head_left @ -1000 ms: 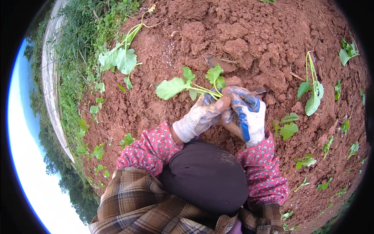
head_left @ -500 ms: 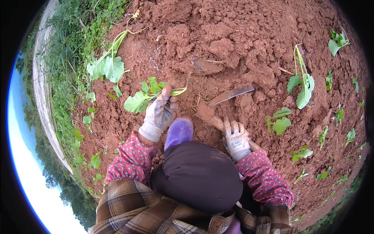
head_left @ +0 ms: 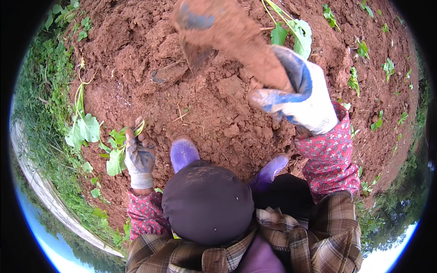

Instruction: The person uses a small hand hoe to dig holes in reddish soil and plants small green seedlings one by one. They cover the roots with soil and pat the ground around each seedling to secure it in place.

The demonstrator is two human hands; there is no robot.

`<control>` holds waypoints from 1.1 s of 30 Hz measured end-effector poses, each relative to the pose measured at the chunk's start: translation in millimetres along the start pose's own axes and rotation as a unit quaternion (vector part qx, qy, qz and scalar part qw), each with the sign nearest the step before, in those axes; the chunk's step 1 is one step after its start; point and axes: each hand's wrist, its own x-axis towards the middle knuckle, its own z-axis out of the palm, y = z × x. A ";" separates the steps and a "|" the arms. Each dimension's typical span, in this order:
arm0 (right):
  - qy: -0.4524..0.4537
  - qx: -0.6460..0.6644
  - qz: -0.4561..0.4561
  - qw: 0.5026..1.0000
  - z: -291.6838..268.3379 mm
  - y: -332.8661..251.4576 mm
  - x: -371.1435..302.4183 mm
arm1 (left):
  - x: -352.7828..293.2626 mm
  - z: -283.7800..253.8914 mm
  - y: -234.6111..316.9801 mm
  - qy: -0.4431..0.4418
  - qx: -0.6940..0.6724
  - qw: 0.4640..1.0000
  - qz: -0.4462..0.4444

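My left hand [head_left: 140, 160], in a soiled pale glove, is closed round the stem of a leafy green seedling [head_left: 116, 160] above the soil at the left. Its leaves hang toward the left, beside the glove. In my right hand [head_left: 315, 93], in a white and blue glove, is the handle of a short hoe [head_left: 236, 38]. The hoe is raised in front of me, its soil-caked head pointing to the far left, slightly smeared by motion. Beneath it spreads loose red-brown soil [head_left: 218, 118].
Uprooted seedlings lie at the left [head_left: 84, 130] and far right [head_left: 301, 40]. Several small plants stand in the ground along the right. My purple boots [head_left: 184, 154] are on the soil. Green weeds [head_left: 41, 132] and a pale strip of path [head_left: 50, 191] border the left.
My right hand has lifted the hoe off the soil, up and forward. The left hand still grips the seedling and appears farther left. The whole view has shifted.
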 end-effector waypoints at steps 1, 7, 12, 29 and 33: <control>0.077 0.038 -0.060 0.994 -2.7 -4.3 9.9 | 0.5 -2.3 -0.1 0.035 0.001 0.999 0.012; 0.262 0.253 0.122 0.923 61.3 46.8 77.8 | -2.0 4.7 -3.4 0.083 -0.040 0.996 0.009; 0.204 0.243 0.281 0.906 144.1 107.1 22.0 | -4.9 12.7 0.6 0.128 -0.008 0.991 0.023; 0.024 0.053 0.265 0.962 89.2 45.9 55.7 | -17.1 -22.4 -5.3 0.175 -0.009 0.984 0.039; 0.060 0.354 0.292 0.887 155.7 133.6 59.0 | -15.8 -22.8 -6.9 0.155 0.046 0.986 0.048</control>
